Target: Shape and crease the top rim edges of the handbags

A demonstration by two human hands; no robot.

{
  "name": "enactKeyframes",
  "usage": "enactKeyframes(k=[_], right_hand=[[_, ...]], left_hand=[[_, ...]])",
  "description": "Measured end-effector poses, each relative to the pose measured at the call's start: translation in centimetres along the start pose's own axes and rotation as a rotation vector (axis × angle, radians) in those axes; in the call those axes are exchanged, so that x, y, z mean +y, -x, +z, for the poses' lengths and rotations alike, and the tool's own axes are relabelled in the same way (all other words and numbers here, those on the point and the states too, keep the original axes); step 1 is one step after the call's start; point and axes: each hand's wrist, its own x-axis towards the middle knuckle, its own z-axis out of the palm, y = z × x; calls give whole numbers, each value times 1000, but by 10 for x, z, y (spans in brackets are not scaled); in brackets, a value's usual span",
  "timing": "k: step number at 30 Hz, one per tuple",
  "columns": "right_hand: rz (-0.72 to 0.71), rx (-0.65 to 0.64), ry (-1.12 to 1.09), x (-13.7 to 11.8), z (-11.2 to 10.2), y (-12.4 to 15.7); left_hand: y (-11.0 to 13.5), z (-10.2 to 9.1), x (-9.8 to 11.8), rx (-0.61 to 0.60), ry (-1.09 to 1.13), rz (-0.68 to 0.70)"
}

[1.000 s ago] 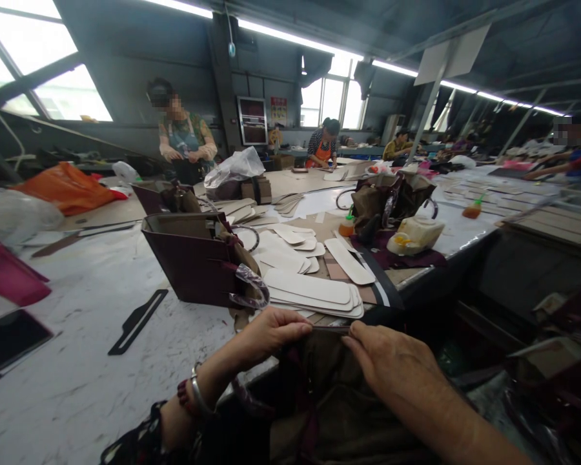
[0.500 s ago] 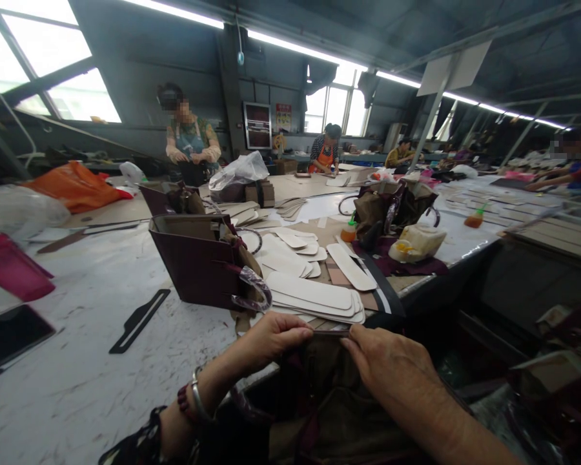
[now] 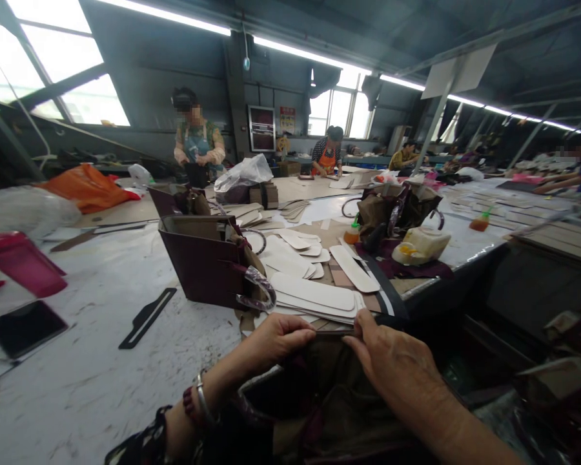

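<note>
A dark handbag (image 3: 339, 394) with a brown lining is below my hands, at the table's near edge. My left hand (image 3: 283, 336) pinches its top edge between thumb and fingers. A short way to the right, my right hand (image 3: 387, 355) grips the same edge, thumb on the near side. Just beyond my fingers lies a stack of white rounded panels (image 3: 314, 290). A maroon handbag (image 3: 201, 265) with a plastic-wrapped handle stands upright to the left of the stack.
On the left are a black slotted template (image 3: 148, 318), a phone-like black slab (image 3: 28, 328) and a pink container (image 3: 24, 261). Further right stand a yellowish jug (image 3: 421, 247), a small glue bottle (image 3: 352, 231) and more bags (image 3: 392, 210). Co-workers (image 3: 198, 142) are across the table.
The view has shifted slightly, so the table items sit a little further right. My right hand's fingers have moved slightly along the handbag's edge; my left keeps its pinch.
</note>
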Motion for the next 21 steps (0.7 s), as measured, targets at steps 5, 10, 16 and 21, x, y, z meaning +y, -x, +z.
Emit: enactKeyframes(k=[5, 10, 16, 21], right_hand=[[-9, -51, -44, 0, -3, -3], [-29, -109, -136, -7, -18, -4], [-54, -171, -124, -18, -31, -5], [-66, -172, -120, -23, -38, -5]], left_hand=[[7, 0, 0, 19, 19, 5], [20, -4, 2, 44, 21, 25], [36, -9, 2, 60, 53, 26], [40, -12, -2, 75, 56, 44]])
